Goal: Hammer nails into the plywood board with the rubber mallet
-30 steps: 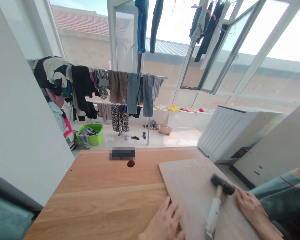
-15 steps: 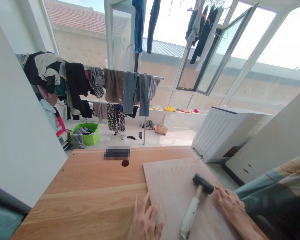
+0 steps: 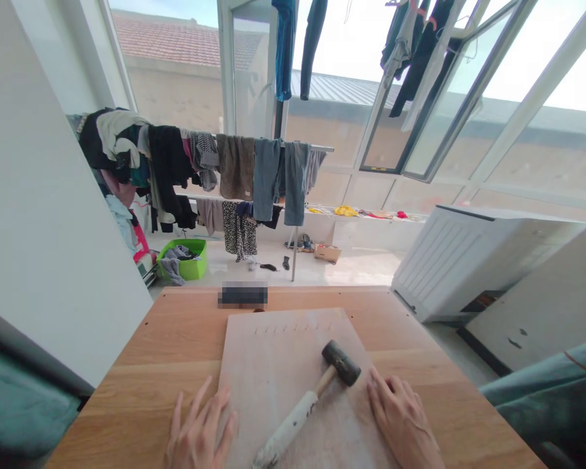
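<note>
A pale thin board lies on a wooden table top, with a row of small nails or holes near its far edge. A black-headed mallet with a white-wrapped handle rests on the board. My left hand lies flat with fingers spread on the board's left edge. On the board's right edge lies my right hand, flat, fingers stretched out. Neither hand holds anything.
A blurred dark object sits at the table's far edge. Beyond are a clothes rack with hanging laundry, a green basket, a white appliance and white panels at left and right. Open windows stand behind.
The board with the mallet on it has slid leftward across the table, covering the round hole. Both hands moved left with it and now lie flat on its side edges.
</note>
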